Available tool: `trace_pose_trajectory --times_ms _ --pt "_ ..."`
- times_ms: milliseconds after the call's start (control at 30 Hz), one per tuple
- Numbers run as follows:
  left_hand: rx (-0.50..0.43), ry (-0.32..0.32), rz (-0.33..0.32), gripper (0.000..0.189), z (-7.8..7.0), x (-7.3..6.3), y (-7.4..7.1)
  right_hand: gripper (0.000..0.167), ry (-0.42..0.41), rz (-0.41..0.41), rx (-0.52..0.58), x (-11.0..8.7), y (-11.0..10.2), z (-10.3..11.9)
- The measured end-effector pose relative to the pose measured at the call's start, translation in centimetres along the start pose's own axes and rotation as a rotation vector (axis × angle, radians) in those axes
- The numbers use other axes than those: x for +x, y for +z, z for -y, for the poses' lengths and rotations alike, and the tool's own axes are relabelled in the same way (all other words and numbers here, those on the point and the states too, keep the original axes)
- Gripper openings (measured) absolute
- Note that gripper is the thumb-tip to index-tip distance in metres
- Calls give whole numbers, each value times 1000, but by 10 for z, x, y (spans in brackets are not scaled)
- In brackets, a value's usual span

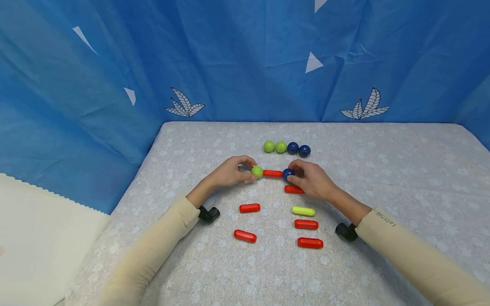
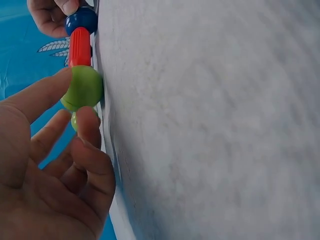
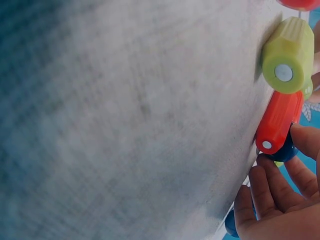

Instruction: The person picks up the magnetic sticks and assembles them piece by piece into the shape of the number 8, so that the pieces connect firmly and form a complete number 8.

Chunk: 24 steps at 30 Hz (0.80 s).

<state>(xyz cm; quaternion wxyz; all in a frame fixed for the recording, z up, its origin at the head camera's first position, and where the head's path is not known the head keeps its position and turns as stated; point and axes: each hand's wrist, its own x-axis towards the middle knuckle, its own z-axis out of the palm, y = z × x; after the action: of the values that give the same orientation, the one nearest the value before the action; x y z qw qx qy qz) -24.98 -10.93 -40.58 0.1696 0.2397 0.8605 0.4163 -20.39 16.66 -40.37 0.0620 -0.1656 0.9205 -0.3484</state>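
A red rod [image 1: 272,174] lies crosswise between a green ball [image 1: 257,172] at its left end and a dark blue ball [image 1: 287,174] at its right end. My left hand [image 1: 233,171] pinches the green ball between thumb and fingers; the left wrist view shows the thumb on its side, with the red rod [image 2: 80,47] running on to the blue ball [image 2: 81,21]. My right hand [image 1: 314,179] pinches the blue ball, which is partly hidden by the fingers. Just below that hand lies another red rod [image 1: 294,189]; its end shows a silvery disc in the right wrist view.
Beyond the hands, two green balls [image 1: 275,147] and two blue balls [image 1: 298,149] stand in a row. Nearer lie a yellow-green rod [image 1: 303,211] and several red rods [image 1: 306,224] on the patterned tablecloth [image 1: 273,280]. A blue curtain [image 1: 248,58] hangs behind the table.
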Motion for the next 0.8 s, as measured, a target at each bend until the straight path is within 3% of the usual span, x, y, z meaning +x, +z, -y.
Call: trace_pose_trajectory --times_ms 267,567,800 --pt "6 2 -43 36 -1 -24 -7 23 -4 -3 4 -1 1 0" --pt "19 73 100 30 -8 -59 6 24 1 -1 1 -1 1 0" --pt "5 65 158 26 -12 -66 16 25 6 -1 -1 -1 2 1"
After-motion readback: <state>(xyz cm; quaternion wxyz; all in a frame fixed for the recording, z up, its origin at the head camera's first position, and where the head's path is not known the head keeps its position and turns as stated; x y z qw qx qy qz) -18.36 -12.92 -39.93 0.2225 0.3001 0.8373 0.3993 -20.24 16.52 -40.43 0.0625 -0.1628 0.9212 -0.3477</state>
